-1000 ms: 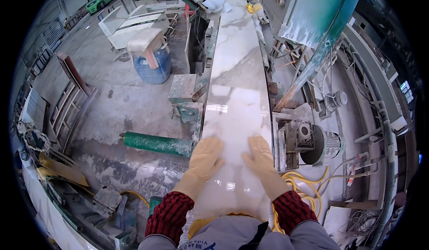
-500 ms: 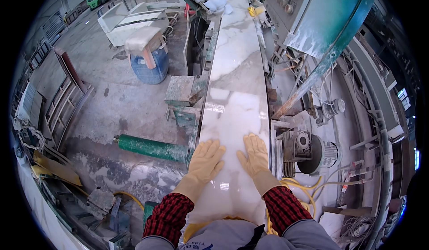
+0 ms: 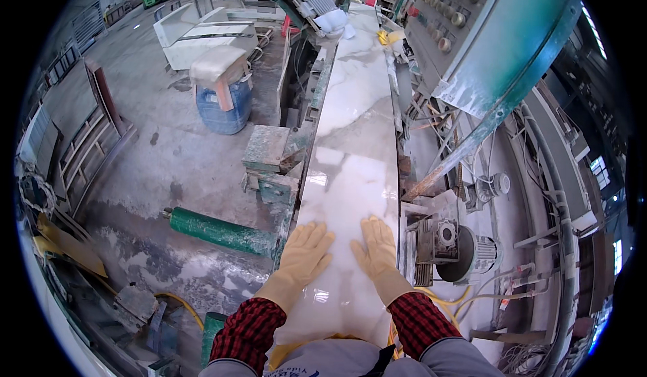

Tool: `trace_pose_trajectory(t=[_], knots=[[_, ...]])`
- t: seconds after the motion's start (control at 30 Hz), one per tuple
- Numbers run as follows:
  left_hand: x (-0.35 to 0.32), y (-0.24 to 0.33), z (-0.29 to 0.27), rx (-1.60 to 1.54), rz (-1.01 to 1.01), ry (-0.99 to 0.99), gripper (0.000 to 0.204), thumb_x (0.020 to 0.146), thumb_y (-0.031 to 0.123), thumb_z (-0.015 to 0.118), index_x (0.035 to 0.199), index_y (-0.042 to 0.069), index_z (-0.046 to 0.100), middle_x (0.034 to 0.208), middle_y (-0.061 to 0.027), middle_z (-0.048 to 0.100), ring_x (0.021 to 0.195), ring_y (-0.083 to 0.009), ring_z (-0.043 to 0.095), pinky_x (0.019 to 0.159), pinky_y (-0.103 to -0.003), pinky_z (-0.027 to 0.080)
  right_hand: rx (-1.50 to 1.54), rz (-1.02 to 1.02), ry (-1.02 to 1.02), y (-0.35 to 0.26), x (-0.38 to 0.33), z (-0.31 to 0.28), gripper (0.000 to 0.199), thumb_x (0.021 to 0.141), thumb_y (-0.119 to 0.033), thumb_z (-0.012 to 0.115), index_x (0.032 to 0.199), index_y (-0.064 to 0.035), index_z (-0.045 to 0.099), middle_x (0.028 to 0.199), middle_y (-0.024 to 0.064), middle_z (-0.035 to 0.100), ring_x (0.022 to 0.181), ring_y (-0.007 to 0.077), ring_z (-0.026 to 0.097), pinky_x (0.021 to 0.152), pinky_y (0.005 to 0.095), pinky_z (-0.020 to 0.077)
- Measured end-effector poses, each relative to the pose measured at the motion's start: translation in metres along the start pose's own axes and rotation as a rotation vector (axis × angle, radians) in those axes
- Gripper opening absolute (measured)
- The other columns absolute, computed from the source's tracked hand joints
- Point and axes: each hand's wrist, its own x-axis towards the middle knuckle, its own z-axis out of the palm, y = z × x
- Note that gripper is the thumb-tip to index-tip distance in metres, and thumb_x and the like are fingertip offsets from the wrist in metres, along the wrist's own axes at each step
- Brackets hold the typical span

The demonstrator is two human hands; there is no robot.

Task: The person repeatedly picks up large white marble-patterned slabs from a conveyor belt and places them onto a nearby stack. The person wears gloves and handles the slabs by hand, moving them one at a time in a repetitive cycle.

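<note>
Both gloved hands, left hand point(image 3: 304, 252) and right hand point(image 3: 377, 247), stay spread flat, gripping nothing, on the near end of the long white marble slab point(image 3: 350, 141), which looks pushed farther along beside the motor point(image 3: 465, 252).

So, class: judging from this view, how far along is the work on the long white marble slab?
Done: the long white veined marble slab lies on the machine bed. In hand: left gloved hand and right gloved hand press flat on its near end. Left: cannot tell.
</note>
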Motion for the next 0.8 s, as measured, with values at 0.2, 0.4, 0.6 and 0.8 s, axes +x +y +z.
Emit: trace_pose_trajectory(t=[0.2,0.4,0.6,0.8], knots=[[0.003,-0.005,0.002,-0.021,0.003,-0.001,0.061,0.111,0.037,0.076,0.165,0.011,0.068,0.174,-0.0236,0.062,0.161,-0.0519,0.055,0.136,-0.065,0.041,-0.006,-0.02,-0.014,-0.004,0.01,-0.008,0.07,0.105,-0.035,0.083,0.162,-0.0001,0.065,0.166,0.0273,0.064,0.156,0.0517,0.056,0.134,0.0604,0.0433],[0.007,-0.006,0.0,-0.019,-0.009,-0.057,0.063,0.112,0.038,0.074,0.169,0.013,0.064,0.179,-0.022,0.058,0.167,-0.0492,0.051,0.142,-0.063,0.036,0.002,-0.028,0.014,0.0,0.016,-0.005,0.071,0.103,-0.035,0.085,0.161,-0.0001,0.066,0.163,0.0269,0.065,0.154,0.0512,0.058,0.134,0.0599,0.0442],[0.011,-0.01,-0.004,-0.025,0.023,0.004,0.059,0.111,0.035,0.076,0.164,0.01,0.066,0.173,-0.0225,0.061,0.163,-0.0495,0.053,0.137,-0.062,0.04,-0.012,-0.034,0.038,0.011,0.017,0.007,0.073,0.102,-0.039,0.086,0.162,-0.0015,0.066,0.163,0.028,0.066,0.154,0.0518,0.058,0.135,0.0612,0.0432],[-0.079,0.021,-0.038,-0.115,-0.302,0.16,0.06,0.112,0.035,0.077,0.164,0.009,0.066,0.159,-0.0238,0.067,0.147,-0.0476,0.063,0.123,-0.058,0.049,-0.016,-0.042,0.03,0.035,0.017,0.034,0.076,0.102,-0.044,0.086,0.163,-0.0034,0.066,0.168,0.0278,0.065,0.159,0.0499,0.057,0.137,0.0637,0.0406]])
